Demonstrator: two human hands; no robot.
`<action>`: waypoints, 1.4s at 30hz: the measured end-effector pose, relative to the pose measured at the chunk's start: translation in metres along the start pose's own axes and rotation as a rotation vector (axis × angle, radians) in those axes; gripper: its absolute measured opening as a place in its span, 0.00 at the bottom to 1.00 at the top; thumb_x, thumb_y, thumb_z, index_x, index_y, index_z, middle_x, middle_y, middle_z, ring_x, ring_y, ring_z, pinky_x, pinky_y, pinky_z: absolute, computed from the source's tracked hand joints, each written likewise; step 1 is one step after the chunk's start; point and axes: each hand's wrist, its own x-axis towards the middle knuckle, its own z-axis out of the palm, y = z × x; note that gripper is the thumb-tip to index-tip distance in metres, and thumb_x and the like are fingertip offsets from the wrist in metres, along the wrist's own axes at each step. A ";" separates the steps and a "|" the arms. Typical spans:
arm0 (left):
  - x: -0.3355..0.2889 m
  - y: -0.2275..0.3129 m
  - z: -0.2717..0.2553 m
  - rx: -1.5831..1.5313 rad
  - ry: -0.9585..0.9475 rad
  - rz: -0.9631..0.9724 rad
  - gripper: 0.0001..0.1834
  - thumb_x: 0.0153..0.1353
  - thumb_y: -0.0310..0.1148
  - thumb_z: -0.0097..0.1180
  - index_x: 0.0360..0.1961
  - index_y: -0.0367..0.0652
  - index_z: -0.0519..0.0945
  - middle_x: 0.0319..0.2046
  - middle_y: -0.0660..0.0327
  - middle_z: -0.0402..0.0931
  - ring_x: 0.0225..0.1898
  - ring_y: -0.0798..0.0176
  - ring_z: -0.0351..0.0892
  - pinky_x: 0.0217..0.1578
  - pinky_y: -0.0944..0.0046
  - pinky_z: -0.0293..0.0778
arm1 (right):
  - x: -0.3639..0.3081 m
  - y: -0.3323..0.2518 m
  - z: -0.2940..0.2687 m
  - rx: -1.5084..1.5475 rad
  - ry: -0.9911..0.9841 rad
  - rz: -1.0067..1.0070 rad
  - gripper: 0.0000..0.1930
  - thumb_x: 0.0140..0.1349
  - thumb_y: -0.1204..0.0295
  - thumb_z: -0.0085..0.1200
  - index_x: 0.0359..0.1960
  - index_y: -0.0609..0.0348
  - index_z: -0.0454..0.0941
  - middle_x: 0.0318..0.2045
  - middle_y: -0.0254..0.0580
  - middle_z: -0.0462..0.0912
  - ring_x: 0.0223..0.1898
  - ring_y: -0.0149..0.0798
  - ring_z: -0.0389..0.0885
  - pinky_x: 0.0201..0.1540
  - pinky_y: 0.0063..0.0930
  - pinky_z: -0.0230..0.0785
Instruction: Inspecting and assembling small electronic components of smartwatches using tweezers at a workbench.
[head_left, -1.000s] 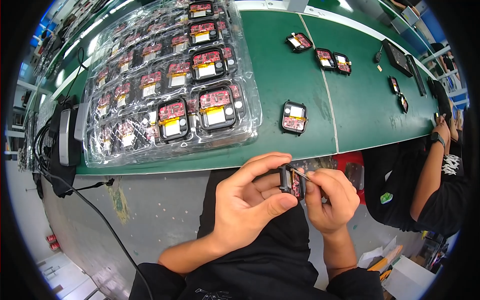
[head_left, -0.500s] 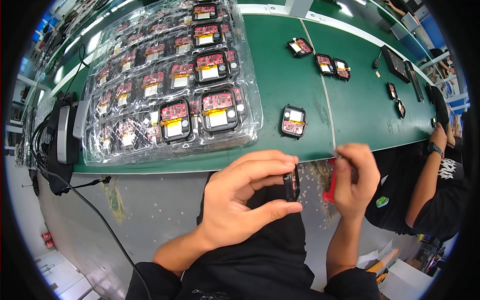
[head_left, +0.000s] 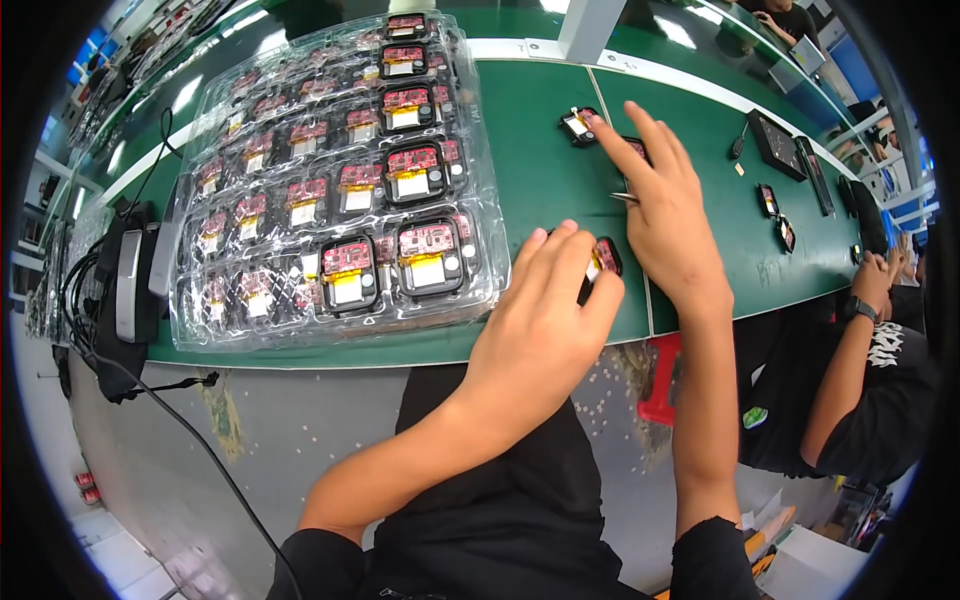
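Observation:
My left hand [head_left: 545, 320] is over the front edge of the green table [head_left: 530, 160] and grips a small black device with a red circuit board [head_left: 603, 257]. My right hand [head_left: 668, 205] stretches forward over the table with its fingers spread. Its index fingertip is next to another small black device [head_left: 577, 124] farther back. A thin metal tool [head_left: 624, 197] pokes out from under that hand's thumb side. Just left of my left hand lies a clear plastic tray [head_left: 200, 330] with several of the same devices in its pockets.
More small black devices [head_left: 768, 199] and a flat black unit [head_left: 778, 142] lie on the right of the table. Another person's arm [head_left: 850, 350] rests at the right edge. A black box with cables [head_left: 128, 290] sits at the left. A red stool [head_left: 664, 380] stands below the table.
Both hands have moved up from my lap onto the table. My right hand has reached forward toward the far device, and my left hand has carried its device over the table's front edge.

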 end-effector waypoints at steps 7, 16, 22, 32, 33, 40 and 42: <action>0.004 0.008 0.014 0.161 0.002 -0.128 0.18 0.64 0.24 0.65 0.54 0.30 0.79 0.62 0.40 0.71 0.70 0.29 0.67 0.71 0.31 0.64 | -0.018 0.003 -0.011 0.050 -0.102 0.022 0.30 0.57 0.89 0.50 0.63 0.55 0.80 0.61 0.45 0.82 0.67 0.55 0.75 0.73 0.57 0.63; 0.005 0.010 0.008 0.181 -0.048 -0.150 0.32 0.61 0.28 0.69 0.66 0.30 0.76 0.73 0.36 0.61 0.76 0.22 0.54 0.71 0.27 0.60 | -0.060 0.020 -0.038 0.003 0.024 -0.096 0.25 0.47 0.92 0.51 0.45 0.60 0.87 0.61 0.43 0.83 0.70 0.59 0.73 0.70 0.53 0.68; 0.000 0.008 0.007 0.006 0.069 -0.072 0.30 0.58 0.23 0.68 0.64 0.31 0.78 0.71 0.37 0.64 0.75 0.24 0.58 0.69 0.33 0.65 | -0.068 -0.005 -0.045 0.028 0.048 -0.021 0.26 0.44 0.92 0.55 0.47 0.60 0.88 0.53 0.43 0.84 0.40 0.46 0.81 0.40 0.36 0.77; -0.009 0.001 0.004 -0.166 0.279 0.042 0.22 0.52 0.16 0.67 0.51 0.38 0.88 0.60 0.46 0.78 0.67 0.31 0.75 0.66 0.36 0.73 | -0.084 -0.034 -0.067 0.098 -0.192 0.229 0.15 0.61 0.79 0.67 0.49 0.58 0.80 0.63 0.47 0.81 0.37 0.53 0.90 0.36 0.43 0.82; -0.011 0.000 0.005 -0.170 0.322 0.072 0.22 0.50 0.14 0.67 0.48 0.39 0.88 0.58 0.48 0.80 0.64 0.33 0.78 0.65 0.36 0.74 | -0.084 -0.032 -0.064 0.161 -0.177 0.227 0.16 0.59 0.78 0.70 0.47 0.58 0.79 0.60 0.47 0.82 0.34 0.52 0.89 0.35 0.42 0.81; -0.029 0.003 0.003 -0.239 0.245 0.119 0.24 0.49 0.15 0.72 0.50 0.39 0.87 0.56 0.49 0.80 0.60 0.37 0.82 0.59 0.43 0.82 | -0.079 -0.041 -0.061 0.375 -0.100 0.364 0.18 0.51 0.78 0.75 0.39 0.60 0.77 0.45 0.45 0.82 0.31 0.44 0.83 0.30 0.35 0.73; -0.029 0.006 0.002 -0.249 0.234 0.103 0.26 0.49 0.17 0.75 0.52 0.38 0.86 0.57 0.48 0.80 0.58 0.39 0.83 0.57 0.47 0.84 | -0.080 -0.043 -0.063 0.437 -0.137 0.491 0.17 0.51 0.78 0.74 0.39 0.61 0.77 0.44 0.45 0.81 0.34 0.44 0.83 0.30 0.33 0.72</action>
